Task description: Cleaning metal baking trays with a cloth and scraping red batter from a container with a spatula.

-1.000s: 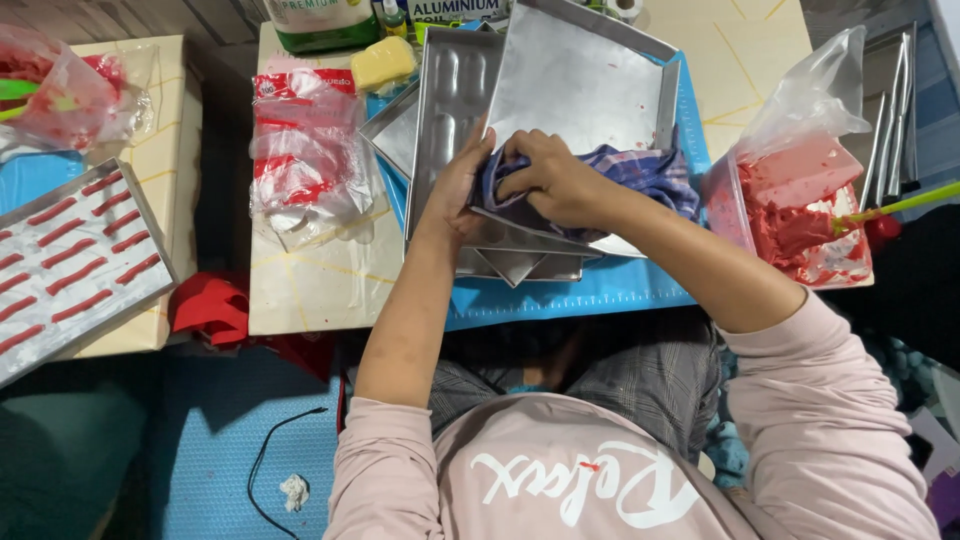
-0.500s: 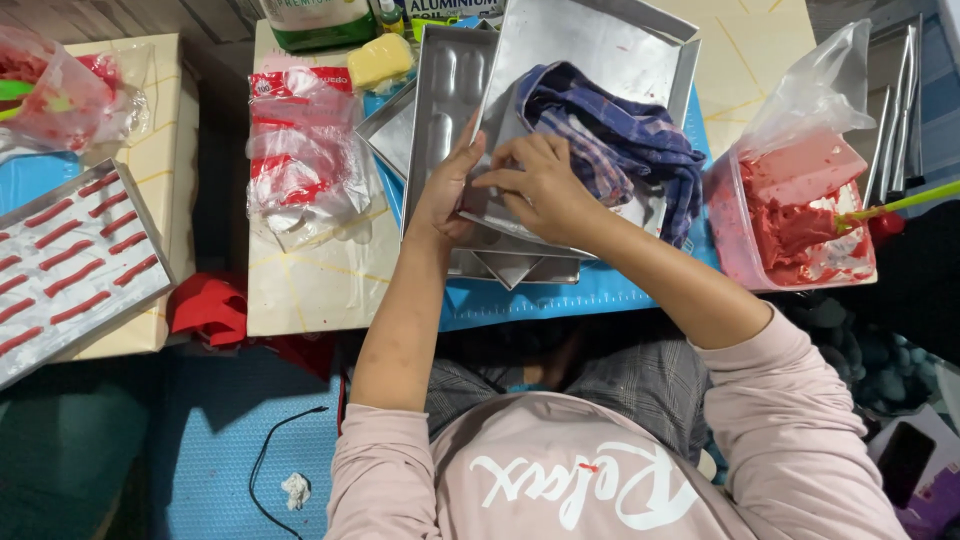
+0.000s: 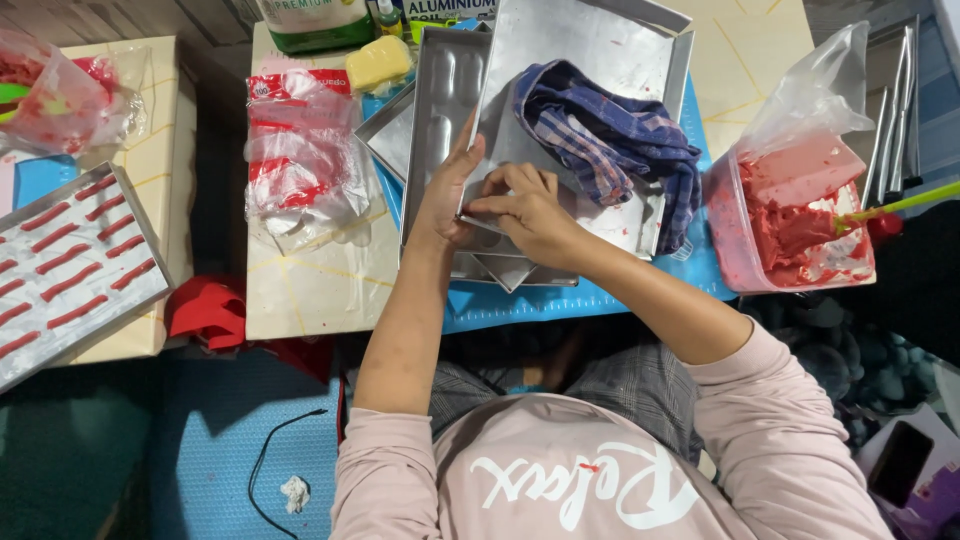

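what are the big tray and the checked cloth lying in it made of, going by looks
The tray looks like thin sheet metal, probably aluminium or steel: dull silver-grey, matte sheen, folded-up rim. The left hand steadies its edge and the right hand rests on it. The cloth seems to be woven cotton: blue and white checks, soft crumpled folds, no gloss.

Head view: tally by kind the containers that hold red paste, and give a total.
Pink plastic tub of red paste: 1
Clear bag with red paste: 1
Metal tray of red strips: 1
Total: 3
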